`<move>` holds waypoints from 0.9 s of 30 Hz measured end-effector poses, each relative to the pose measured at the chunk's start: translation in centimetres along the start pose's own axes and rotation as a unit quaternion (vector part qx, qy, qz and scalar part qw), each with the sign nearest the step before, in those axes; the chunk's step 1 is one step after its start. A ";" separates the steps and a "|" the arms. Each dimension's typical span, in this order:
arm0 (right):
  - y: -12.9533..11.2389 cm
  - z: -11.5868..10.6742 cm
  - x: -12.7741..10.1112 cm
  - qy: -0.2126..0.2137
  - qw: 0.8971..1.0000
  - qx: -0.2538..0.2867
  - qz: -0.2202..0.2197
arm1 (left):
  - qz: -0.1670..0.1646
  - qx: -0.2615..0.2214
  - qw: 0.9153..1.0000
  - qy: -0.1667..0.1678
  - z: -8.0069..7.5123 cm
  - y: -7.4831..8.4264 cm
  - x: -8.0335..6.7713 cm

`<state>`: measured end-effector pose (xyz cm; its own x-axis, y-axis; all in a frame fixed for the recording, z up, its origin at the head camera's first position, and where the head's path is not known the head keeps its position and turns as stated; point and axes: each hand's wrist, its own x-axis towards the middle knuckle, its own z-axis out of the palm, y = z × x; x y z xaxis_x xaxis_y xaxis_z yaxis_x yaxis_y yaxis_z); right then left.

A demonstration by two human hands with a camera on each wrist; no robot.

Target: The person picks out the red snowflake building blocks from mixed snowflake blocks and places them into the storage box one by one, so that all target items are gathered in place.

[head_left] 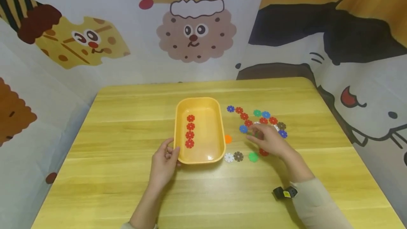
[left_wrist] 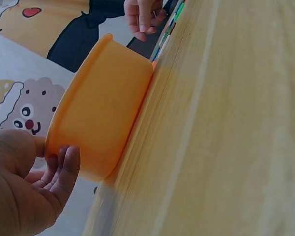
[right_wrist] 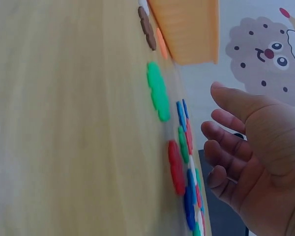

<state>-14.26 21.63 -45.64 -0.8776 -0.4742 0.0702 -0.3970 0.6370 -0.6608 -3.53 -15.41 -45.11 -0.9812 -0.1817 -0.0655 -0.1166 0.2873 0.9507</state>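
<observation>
A light wooden table (head_left: pixel 121 193) is spreading beneath both hands and carrying everything else. On it a shallow orange plastic tray with rounded corners (head_left: pixel 219 116) is sitting just ahead of the left fingers, with a row of four red flower-shaped plastic discs (head_left: pixel 190 131) lying inside it, beyond those fingertips. The left hand (head_left: pixel 163 163) is gripping the tray's near left corner, its thumb hooking over the rim and its curled fingers (left_wrist: pixel 64 169) pressing against the outer wall. The right hand (head_left: pixel 268 140) is hovering low over a scatter of flower-shaped discs in red, blue, green, brown and white (head_left: pixel 264 116), its fingers (right_wrist: pixel 221 142) loosely bent and spread, holding nothing that shows. A bright green disc (head_left: pixel 253 157) is lying just below that hand, a brown disc (head_left: pixel 238 156) and a white disc (head_left: pixel 229 157) are lying side by side between those fingers and the tray, and an orange disc (head_left: pixel 228 139) is lying against the tray's right wall.
</observation>
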 end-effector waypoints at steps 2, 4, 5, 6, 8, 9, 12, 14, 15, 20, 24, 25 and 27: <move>0.2 0.0 -0.4 0.001 1.000 -0.007 0.005 | 0.000 -0.001 1.000 0.000 0.0 0.0 -0.1; 0.3 -0.1 -0.7 0.002 1.000 -0.011 0.008 | -0.001 -0.002 1.000 -0.001 0.0 0.0 -0.1; 0.4 -0.1 -0.9 0.002 1.000 -0.011 0.008 | -0.001 -0.003 1.000 0.000 0.0 0.0 -0.1; 0.5 -0.2 -1.0 0.002 1.000 -0.012 0.006 | -0.001 -0.003 1.000 0.000 0.0 -0.1 -0.1; 0.7 -0.3 -1.3 0.003 1.000 -0.015 0.001 | -0.003 -0.005 1.000 0.001 0.0 -0.1 -0.1; 0.8 -0.3 -1.4 0.004 1.000 -0.018 -0.001 | -0.003 -0.006 1.000 0.001 0.0 -0.1 -0.1; 1.1 -0.4 -1.7 0.007 1.000 -0.021 -0.003 | -0.002 -0.009 1.000 0.000 -0.1 -0.1 0.0; 1.3 -0.5 -1.8 0.007 1.000 -0.021 -0.003 | 0.001 -0.012 1.000 -0.002 -0.1 -0.1 0.1; 1.3 -0.5 -1.8 0.007 1.000 -0.019 -0.005 | 0.001 -0.012 1.000 -0.003 -0.1 -0.1 0.1; 1.6 -0.9 -2.4 0.003 0.999 -0.011 -0.031 | 0.001 -0.014 1.000 -0.006 -0.2 0.0 0.0; 1.6 -1.5 -2.9 -0.010 0.999 -0.014 -0.034 | -0.001 -0.006 1.000 -0.005 -0.2 0.1 -0.1; 1.6 -1.6 -3.0 -0.015 0.999 -0.014 -0.034 | 0.000 -0.004 1.000 -0.004 -0.2 0.1 -0.1; 1.6 -1.8 -3.2 -0.022 0.999 -0.019 -0.031 | 0.000 -0.001 1.000 -0.003 -0.2 0.1 -0.1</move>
<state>-12.57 25.22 -45.58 -0.8388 -0.5391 0.0759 -0.4601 0.6275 -0.6281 -3.42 -15.54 -44.97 -0.9823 -0.1750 -0.0670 -0.1158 0.2863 0.9511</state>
